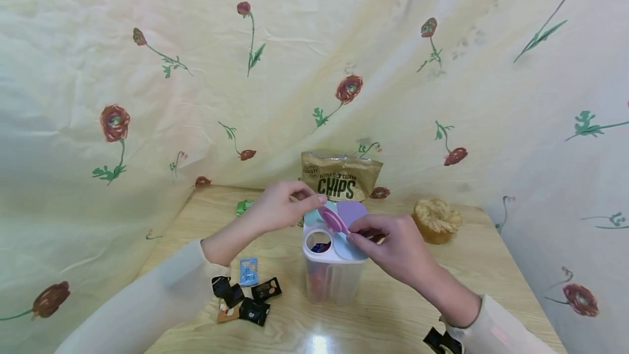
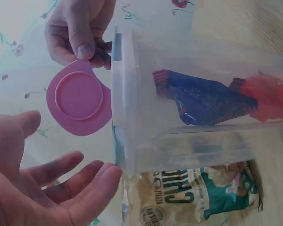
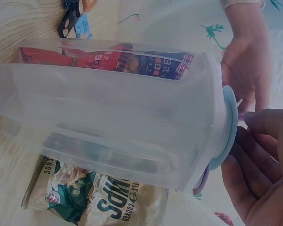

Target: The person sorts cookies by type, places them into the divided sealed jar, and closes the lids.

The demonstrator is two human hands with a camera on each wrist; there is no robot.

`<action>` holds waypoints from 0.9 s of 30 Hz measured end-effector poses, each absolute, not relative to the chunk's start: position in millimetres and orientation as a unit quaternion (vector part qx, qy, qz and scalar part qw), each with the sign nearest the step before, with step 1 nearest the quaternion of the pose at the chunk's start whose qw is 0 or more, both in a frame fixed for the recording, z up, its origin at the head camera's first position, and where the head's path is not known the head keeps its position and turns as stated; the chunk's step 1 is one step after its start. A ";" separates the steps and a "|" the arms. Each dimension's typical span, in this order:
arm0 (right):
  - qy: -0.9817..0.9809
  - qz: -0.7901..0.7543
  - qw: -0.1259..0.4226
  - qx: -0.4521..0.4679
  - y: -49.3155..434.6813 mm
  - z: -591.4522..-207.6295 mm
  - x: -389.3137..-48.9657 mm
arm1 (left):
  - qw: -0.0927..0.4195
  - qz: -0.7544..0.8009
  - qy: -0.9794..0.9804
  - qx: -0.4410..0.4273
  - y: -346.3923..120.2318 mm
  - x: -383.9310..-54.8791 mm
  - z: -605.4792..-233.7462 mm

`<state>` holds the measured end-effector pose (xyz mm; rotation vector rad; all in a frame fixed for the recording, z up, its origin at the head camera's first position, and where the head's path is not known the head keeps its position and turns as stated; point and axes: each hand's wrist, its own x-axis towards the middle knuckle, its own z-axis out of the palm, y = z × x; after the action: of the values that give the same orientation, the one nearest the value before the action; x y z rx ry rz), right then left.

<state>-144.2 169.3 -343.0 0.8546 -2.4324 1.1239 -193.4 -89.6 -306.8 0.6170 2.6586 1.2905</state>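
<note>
Poppy-printed fabric point(image 1: 295, 86) hangs behind a wood-grain table point(image 1: 393, 316), where a translucent snack container point(image 1: 341, 283) stands upright, a kettle-cooked chips bag point(image 1: 339, 176) behind it. Above the container's round opening, the right hand point(image 1: 395, 242) pinches the tilted pink lid point(image 1: 336, 221) by its edge. The left hand point(image 1: 285, 206), fingers spread, is just beside the lid. Blue point(image 2: 205, 98) and red packets point(image 2: 273, 96) lie inside the container.

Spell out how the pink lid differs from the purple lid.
The pink lid is raised and tilted, while the purple lid lies flat. The right hand pinches the pink lid's edge; the purple lid is not held. Both are single-coloured.
</note>
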 end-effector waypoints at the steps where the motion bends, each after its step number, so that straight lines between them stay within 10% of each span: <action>1: -0.853 0.395 0.164 0.299 169.3 -343.4 -144.2 | 0.072 0.428 0.878 0.200 -89.9 -194.9 -307.2; 27: -0.830 0.410 0.165 0.339 178.3 -348.2 -147.5 | 0.108 0.423 0.885 0.162 -87.4 -190.2 -307.8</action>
<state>-147.5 178.3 -348.2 0.9668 -2.3656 1.1688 -190.2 -87.4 -307.8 0.4774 2.6036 1.2445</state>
